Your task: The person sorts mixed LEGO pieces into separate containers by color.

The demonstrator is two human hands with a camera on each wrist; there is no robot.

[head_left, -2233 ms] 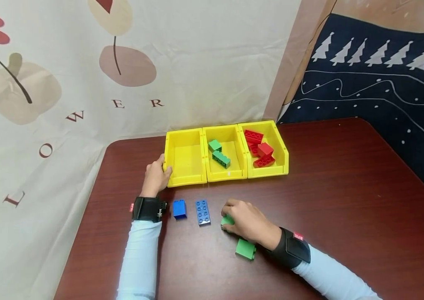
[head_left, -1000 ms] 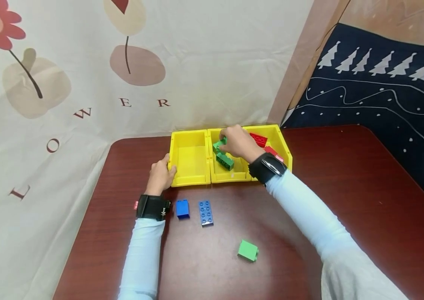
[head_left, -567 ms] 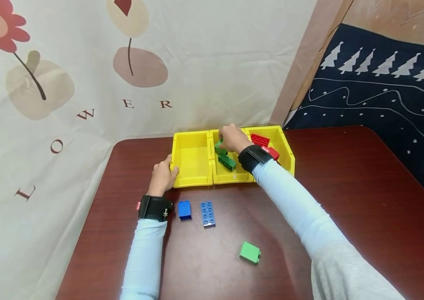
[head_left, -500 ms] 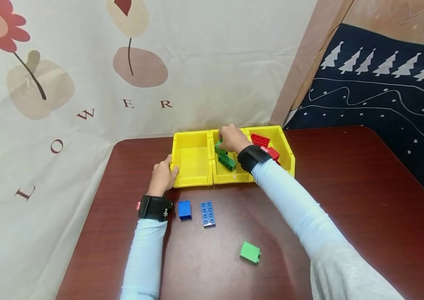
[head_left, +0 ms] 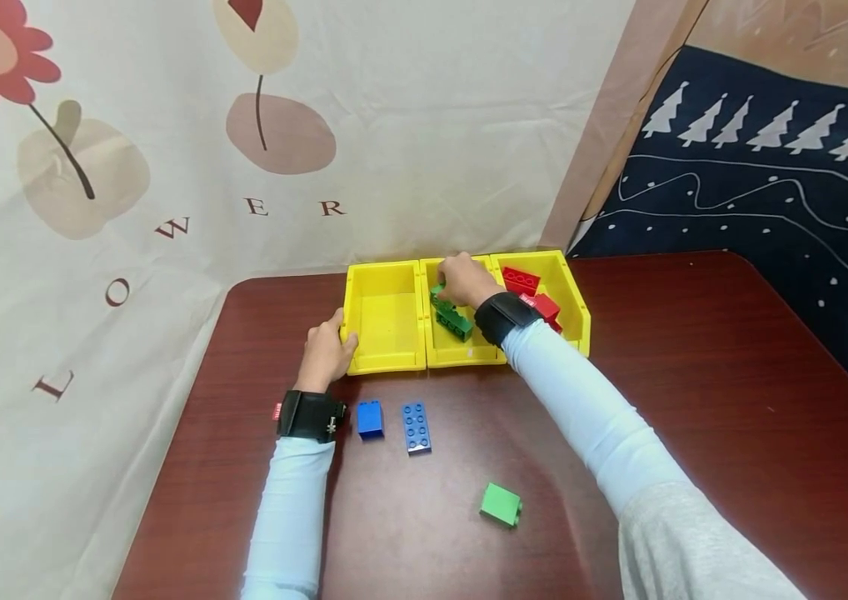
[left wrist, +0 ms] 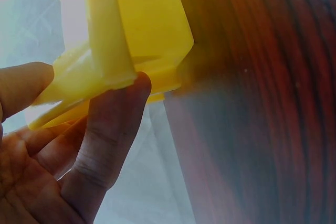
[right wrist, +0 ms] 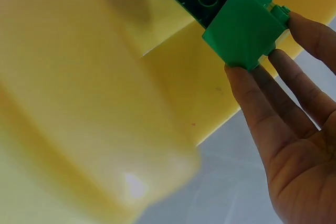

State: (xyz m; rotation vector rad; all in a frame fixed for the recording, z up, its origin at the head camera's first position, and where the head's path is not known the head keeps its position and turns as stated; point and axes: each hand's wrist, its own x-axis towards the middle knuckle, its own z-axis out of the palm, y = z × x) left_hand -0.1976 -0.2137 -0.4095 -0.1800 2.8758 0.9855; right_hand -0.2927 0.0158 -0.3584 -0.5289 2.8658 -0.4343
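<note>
My left hand point(head_left: 325, 350) grips the left wall of the left yellow bin point(head_left: 385, 325); the left wrist view shows its thumb and fingers on either side of the plastic edge point(left wrist: 94, 72). Inside the middle yellow bin point(head_left: 461, 361), my right hand point(head_left: 467, 279) pinches a green building block point(right wrist: 244, 30) by its sides, seen best in the right wrist view. That block sits against other green blocks point(head_left: 454, 322), partly hidden by the hand in the head view. A small blue block point(head_left: 370, 419) and a longer blue block point(head_left: 416, 429) lie on the table before the bins.
Another green block point(head_left: 501, 505) lies on its side nearer the front of the brown table point(head_left: 694, 400). Several red blocks point(head_left: 521, 279) are in the right yellow bin point(head_left: 583, 329), partly behind the right wrist. A printed cloth point(head_left: 424, 125) hangs behind the table.
My right hand has carried a green block from the table up into the middle bin; over the last half second it barely moves. The left hand keeps its hold on the left bin.
</note>
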